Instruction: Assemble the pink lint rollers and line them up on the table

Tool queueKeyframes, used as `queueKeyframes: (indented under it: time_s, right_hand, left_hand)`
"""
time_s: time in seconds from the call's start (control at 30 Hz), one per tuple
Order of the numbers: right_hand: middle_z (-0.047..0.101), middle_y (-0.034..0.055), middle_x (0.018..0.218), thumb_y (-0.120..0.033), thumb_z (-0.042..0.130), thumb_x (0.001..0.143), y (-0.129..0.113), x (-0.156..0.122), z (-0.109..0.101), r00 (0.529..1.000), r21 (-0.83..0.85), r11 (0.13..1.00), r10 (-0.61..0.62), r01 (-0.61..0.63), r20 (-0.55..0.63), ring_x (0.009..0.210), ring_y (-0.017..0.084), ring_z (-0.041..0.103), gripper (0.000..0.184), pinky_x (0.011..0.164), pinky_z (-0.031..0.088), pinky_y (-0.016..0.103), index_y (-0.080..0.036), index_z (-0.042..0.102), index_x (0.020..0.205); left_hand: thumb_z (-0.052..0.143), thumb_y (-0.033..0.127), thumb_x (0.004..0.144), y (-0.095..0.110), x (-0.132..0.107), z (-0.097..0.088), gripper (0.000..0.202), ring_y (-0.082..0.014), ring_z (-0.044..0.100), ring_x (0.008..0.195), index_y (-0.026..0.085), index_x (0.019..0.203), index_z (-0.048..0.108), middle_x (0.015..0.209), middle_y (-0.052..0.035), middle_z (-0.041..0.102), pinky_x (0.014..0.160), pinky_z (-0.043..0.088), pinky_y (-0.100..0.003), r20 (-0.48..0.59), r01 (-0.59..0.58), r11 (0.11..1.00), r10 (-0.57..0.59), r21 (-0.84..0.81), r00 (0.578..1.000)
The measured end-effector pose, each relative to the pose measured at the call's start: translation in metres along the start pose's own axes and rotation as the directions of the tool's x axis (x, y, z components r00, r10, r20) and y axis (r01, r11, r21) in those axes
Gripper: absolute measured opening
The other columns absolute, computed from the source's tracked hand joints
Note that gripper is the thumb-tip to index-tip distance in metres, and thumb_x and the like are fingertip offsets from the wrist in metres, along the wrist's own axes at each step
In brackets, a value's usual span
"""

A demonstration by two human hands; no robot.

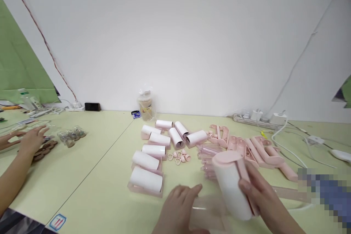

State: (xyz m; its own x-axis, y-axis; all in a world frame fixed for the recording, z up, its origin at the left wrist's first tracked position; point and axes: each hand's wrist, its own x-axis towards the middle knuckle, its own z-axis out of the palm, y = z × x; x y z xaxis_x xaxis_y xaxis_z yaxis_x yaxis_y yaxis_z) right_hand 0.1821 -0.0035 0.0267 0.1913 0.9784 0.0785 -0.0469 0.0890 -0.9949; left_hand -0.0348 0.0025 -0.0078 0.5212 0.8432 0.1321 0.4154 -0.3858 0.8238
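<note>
My right hand (pixel 259 192) is closed around a white cylinder (pixel 233 186) with a round pink cap and a pink strip along its side. The cylinder is tilted above the table. My left hand (pixel 179 206) has its thumb and fingers around the left edge of a clear pinkish plastic piece (pixel 208 212), which is blurred. Several white cylinders in clear pink holders (pixel 146 179) lie to the left and beyond. Small pink heart-shaped rings and caps (pixel 179 157) sit among them. Clear pink tubes (pixel 210 150) and curved pink parts (pixel 260 150) lie to the right.
A bagged drink cup (pixel 146 106) stands against the wall. Chargers on a power strip (pixel 256 117) trail white cables at the right. On the left, another person's hands (pixel 33 139) work by brown discs (pixel 45 150) and small clear jars (pixel 71 136). A phone (pixel 92 106) leans behind.
</note>
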Motion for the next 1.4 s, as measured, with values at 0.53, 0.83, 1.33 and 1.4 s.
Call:
queueKeyframes:
  time_s: [0.53, 0.83, 1.33, 1.4]
  right_hand:
    - [0.067, 0.0034, 0.096, -0.030, 0.060, 0.080, -0.006, -0.022, 0.035, 0.686, -0.504, 0.565, -0.161, 0.654, 0.710, 0.087, 0.018, 0.062, 0.029, 0.074, 0.051, 0.026, -0.028, 0.061, 0.109]
    - [0.066, 0.0029, 0.093, -0.028, 0.060, 0.080, -0.011, -0.023, 0.035, 0.647, -0.502, 0.492, -0.180, 0.711, 0.741, 0.085, 0.016, 0.062, 0.027, 0.071, 0.052, 0.023, -0.026, 0.059, 0.107]
    - [0.064, 0.0038, 0.090, -0.023, 0.060, 0.081, -0.014, -0.026, 0.042, 0.607, -0.484, 0.457, -0.169, 0.746, 0.776, 0.081, 0.017, 0.061, 0.022, 0.068, 0.052, 0.026, -0.023, 0.056, 0.103]
    - [0.063, 0.0033, 0.092, -0.024, 0.058, 0.082, -0.013, -0.025, 0.040, 0.632, -0.492, 0.476, -0.192, 0.729, 0.751, 0.083, 0.016, 0.060, 0.024, 0.069, 0.052, 0.025, -0.024, 0.054, 0.105]
  left_hand:
    - [0.085, 0.023, 0.039, -0.011, -0.027, 0.027, 0.092, -0.0257, 0.056, 0.096, 0.023, 0.117, 0.037, 0.107, -0.0060, 0.052, 0.082, 0.047, -0.036, -0.024, 0.199, 0.581, -0.353, -0.789, 0.935]
    - [0.085, 0.026, 0.040, -0.008, -0.030, 0.028, 0.088, -0.0237, 0.058, 0.089, 0.029, 0.115, 0.038, 0.115, -0.0054, 0.046, 0.068, 0.051, -0.035, 0.059, 0.255, 0.491, -0.379, -0.833, 0.924]
    - [0.083, 0.026, 0.046, -0.009, -0.030, 0.025, 0.082, -0.0232, 0.056, 0.095, 0.027, 0.116, 0.039, 0.106, -0.0025, 0.049, 0.079, 0.045, -0.034, -0.013, 0.180, 0.590, -0.308, -0.787, 0.951]
    - [0.083, 0.025, 0.045, -0.009, -0.031, 0.025, 0.086, -0.0238, 0.056, 0.095, 0.026, 0.117, 0.037, 0.106, -0.0032, 0.051, 0.081, 0.045, -0.036, 0.020, 0.216, 0.576, -0.328, -0.789, 0.945]
